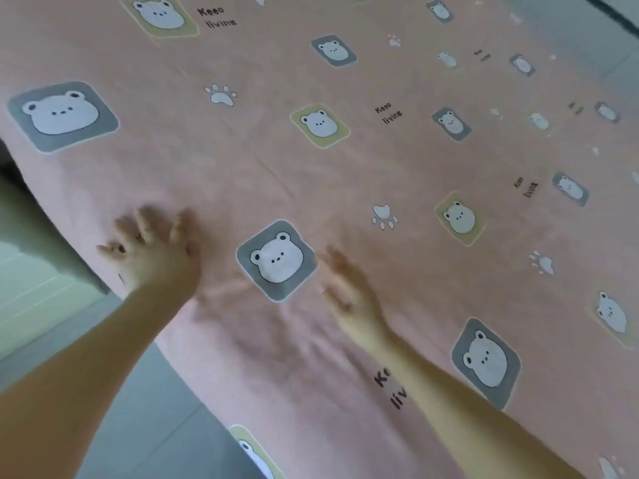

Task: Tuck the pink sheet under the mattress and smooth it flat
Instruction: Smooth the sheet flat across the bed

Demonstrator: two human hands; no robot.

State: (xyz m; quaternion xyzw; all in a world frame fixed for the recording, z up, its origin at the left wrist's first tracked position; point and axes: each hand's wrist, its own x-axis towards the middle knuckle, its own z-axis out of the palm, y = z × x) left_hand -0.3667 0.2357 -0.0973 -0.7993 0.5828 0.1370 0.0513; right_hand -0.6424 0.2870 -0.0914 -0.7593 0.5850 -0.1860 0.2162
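The pink sheet (262, 160), printed with bear faces, paw prints and "Keep living" lettering, covers the whole bed. My left hand (155, 252) lies palm down on it close to the bed's left edge, fingers spread. My right hand (349, 292) rests flat on the sheet to the right of a grey bear patch (276, 259), blurred. Shallow wrinkles run across the fabric between and below the two hands. The mattress itself is hidden under the sheet.
Grey tiled floor (145, 402) shows beside the bed at lower left, with a pale surface (31, 288) at the far left. The sheet's edge hangs over the near-left side. More floor (587, 39) appears at the top right.
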